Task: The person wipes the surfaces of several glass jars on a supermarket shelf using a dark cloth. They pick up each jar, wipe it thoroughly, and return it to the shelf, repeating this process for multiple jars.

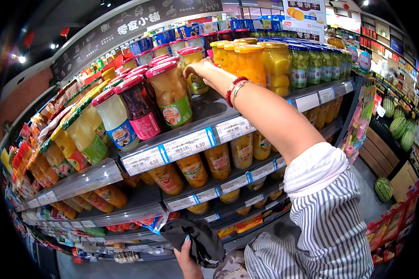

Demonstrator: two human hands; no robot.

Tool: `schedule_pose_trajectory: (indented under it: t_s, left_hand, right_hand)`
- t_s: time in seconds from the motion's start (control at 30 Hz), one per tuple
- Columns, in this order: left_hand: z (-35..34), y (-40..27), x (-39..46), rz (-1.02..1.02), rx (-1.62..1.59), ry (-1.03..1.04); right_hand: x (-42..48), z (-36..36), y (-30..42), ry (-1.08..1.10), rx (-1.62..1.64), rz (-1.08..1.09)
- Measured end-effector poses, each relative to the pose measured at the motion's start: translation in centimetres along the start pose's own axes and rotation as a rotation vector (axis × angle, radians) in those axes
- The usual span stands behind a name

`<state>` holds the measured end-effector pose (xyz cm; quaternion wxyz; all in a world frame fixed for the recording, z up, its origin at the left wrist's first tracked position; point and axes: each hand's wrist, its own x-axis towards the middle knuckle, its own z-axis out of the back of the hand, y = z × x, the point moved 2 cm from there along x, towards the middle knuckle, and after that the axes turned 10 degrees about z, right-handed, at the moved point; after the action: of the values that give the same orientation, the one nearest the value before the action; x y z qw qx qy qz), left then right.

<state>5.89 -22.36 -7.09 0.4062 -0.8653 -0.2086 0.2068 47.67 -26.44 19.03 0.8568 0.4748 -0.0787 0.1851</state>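
Observation:
My right hand (203, 69) reaches over the upper shelf (213, 108) and curls around a glass jar of pale fruit with a pink lid (190, 51). Part of that jar's label shows between my fingers. Just left of the hand stands a pink-lidded fruit jar with a green label (174, 111), and to its right are jars of orange fruit with gold lids (249, 64). Low in front of me, my left hand (186, 259) holds a bundle of black fabric (195, 239), perhaps a bag; its fingers are mostly hidden.
A clear plastic rail with price tags (181, 150) edges the shelf. Lower shelves carry more fruit jars (192, 171). Green grape jars with blue lids (314, 66) stand at right. Watermelons (403, 129) lie beyond the aisle, and one watermelon (383, 189) sits lower down.

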Motion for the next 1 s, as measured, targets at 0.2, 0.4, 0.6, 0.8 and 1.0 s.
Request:
schedule_pose_trajectory:
  t_s: [0.2,0.4,0.6,0.8,1.0]
  left_hand:
    - [0.6,0.1,0.6,-0.035,-0.001,0.007]
    - [0.9,-0.4,0.4,-0.002,0.034,-0.065]
    - [-0.8,-0.3,0.4,0.093,-0.018,-0.047]
    - [-0.6,-0.2,0.6,0.073,-0.044,-0.051]
    - [-0.1,0.1,0.3,0.038,-0.054,-0.059]
  right_hand:
    - [1.8,-0.9,-0.9,-0.213,0.153,0.01]
    - [0.1,-1.0,0.1,-0.122,0.289,0.024]
    - [-1.6,0.6,1.1,-0.038,0.435,0.061]
    - [-8.5,3.8,6.9,-0.08,0.146,0.289]
    - [-19.3,14.8,5.9,-0.782,-0.552,1.248]
